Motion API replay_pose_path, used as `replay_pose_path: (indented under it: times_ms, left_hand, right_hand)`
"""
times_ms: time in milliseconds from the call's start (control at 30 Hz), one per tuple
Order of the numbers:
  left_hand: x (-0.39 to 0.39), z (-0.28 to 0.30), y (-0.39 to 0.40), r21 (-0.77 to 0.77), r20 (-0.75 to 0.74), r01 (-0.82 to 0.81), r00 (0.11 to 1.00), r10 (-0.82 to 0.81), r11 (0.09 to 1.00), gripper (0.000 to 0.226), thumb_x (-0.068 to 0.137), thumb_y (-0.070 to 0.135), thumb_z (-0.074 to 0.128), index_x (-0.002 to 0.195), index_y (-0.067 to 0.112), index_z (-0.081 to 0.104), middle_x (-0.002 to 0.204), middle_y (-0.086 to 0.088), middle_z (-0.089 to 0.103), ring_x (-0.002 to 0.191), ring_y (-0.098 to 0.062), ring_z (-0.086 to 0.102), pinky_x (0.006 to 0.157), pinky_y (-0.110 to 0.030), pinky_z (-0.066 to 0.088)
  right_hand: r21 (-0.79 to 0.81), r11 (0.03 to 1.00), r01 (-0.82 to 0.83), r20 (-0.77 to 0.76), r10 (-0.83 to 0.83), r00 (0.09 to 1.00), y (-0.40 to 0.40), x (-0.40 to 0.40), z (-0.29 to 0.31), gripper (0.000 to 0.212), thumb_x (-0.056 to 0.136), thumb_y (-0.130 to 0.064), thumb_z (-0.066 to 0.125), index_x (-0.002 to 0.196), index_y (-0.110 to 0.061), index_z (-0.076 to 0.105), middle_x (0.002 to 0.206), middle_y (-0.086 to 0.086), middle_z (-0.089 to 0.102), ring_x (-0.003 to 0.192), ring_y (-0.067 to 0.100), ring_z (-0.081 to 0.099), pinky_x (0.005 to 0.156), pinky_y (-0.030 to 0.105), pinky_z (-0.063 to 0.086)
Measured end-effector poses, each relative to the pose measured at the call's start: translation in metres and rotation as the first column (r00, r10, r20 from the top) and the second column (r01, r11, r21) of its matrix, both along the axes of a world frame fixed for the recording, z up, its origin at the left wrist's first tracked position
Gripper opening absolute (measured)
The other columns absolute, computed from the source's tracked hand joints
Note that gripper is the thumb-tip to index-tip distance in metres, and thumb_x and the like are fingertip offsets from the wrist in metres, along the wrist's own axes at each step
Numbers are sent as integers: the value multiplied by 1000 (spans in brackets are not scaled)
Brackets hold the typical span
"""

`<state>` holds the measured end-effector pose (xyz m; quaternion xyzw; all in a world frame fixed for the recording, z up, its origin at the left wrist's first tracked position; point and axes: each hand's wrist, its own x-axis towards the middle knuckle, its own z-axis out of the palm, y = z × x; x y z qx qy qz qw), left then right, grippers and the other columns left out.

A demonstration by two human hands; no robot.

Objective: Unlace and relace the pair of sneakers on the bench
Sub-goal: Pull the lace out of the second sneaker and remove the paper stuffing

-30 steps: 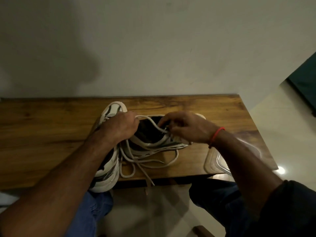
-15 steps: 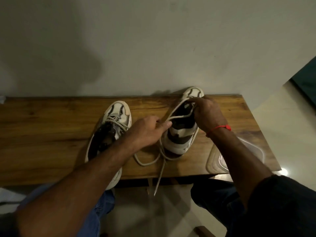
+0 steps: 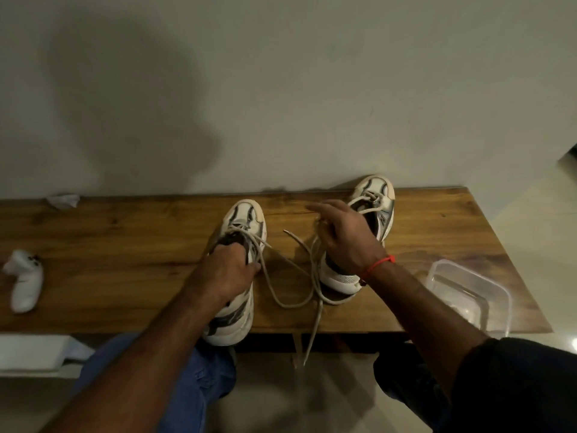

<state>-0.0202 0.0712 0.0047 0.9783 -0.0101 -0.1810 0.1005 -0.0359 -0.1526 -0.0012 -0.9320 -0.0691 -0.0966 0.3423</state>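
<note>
White lace [image 3: 307,273] is feeding best kept slack while the right hand [image 3: 345,237] is pinching it and the left hand [image 3: 226,271] is gripping the left sneaker [image 3: 242,220].

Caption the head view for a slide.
Left hand grips one sneaker; right hand pulls the other's lace.
</note>
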Motion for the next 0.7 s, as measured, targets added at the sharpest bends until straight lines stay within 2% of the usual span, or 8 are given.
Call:
replay_pose_path:
  times_ms: [133, 200, 267, 367, 467, 567, 633, 700]
  left_hand:
    - [-9, 8, -1, -98, 244, -17, 969, 40, 995, 28, 102, 43, 51, 83, 23, 58, 75, 3, 59, 65, -15, 57, 52, -28, 38]
    - [-16, 12, -3, -140, 345, 24, 938, 26, 990, 27, 102, 42, 53, 83, 22, 58, 68, 9, 52, 60, -10, 51, 49, -27, 33]
    - [-21, 11, -7, -181, 413, 61, 911, 20, 982, 24, 102, 39, 55, 83, 25, 55, 65, 12, 47, 57, -7, 47, 47, -26, 28]
    - [-18, 5, -9, -237, 474, 82, 880, 41, 968, 23, 101, 35, 58, 81, 28, 52, 66, 13, 47, 58, -10, 50, 49, -25, 32]
    - [-12, 2, -10, -394, 416, 50, 900, 129, 918, 25, 101, 33, 59, 78, 26, 53, 65, 12, 51, 56, -5, 50, 47, -22, 30]
    - [-13, 1, -18, -509, 391, 83, 909, 145, 857, 22, 101, 31, 60, 80, 24, 57, 70, 9, 58, 62, -6, 56, 50, -20, 35]
    - [-14, 3, -25, -525, 405, 101, 903, 144, 845, 24, 101, 30, 60, 77, 27, 55, 70, 11, 56, 61, -3, 54, 48, -12, 33]
    - [-14, 3, -22, -509, 411, 82, 898, 159, 857, 34, 101, 29, 59, 71, 32, 45, 65, 12, 48, 56, -2, 46, 44, -14, 35]
  right_hand:
    - [-239, 965, -108, -97, 87, 991, 8, 1, -3, 46, 85, -16, 56, 130, -16, 63, 125, 12, 63, 111, 37, 54, 94, 46, 46]
    - [-414, 900, -135, -154, 77, 985, 18, -3, 0, 46, 90, -29, 56, 135, -20, 56, 128, 9, 61, 117, 35, 50, 97, 48, 38]
    - [-499, 859, -118, -190, 24, 981, 33, -8, 3, 49, 94, -37, 53, 139, -19, 46, 131, 7, 59, 124, 33, 44, 102, 49, 30]
    - [-446, 894, -42, -205, -56, 977, 40, -8, 8, 40, 94, -37, 49, 129, -18, 47, 116, 6, 65, 118, 30, 49, 102, 49, 29]
    - [-444, 893, -68, -235, -43, 971, 37, -8, 6, 30, 94, -38, 50, 119, -21, 49, 99, 0, 67, 105, 26, 57, 97, 47, 29]
    - [-474, 876, -85, -205, -17, 979, 46, -10, -2, 37, 90, -39, 57, 122, -22, 47, 92, -6, 66, 99, 24, 61, 96, 47, 29]
    - [-366, 927, -81, -194, 9, 981, 48, -10, -1, 30, 91, -32, 55, 119, -24, 47, 87, -10, 62, 94, 22, 63, 97, 47, 30]
    - [-189, 975, -115, -266, 62, 962, 52, -8, 5, 17, 90, -24, 53, 105, -32, 52, 89, -12, 65, 97, 18, 62, 98, 48, 30]
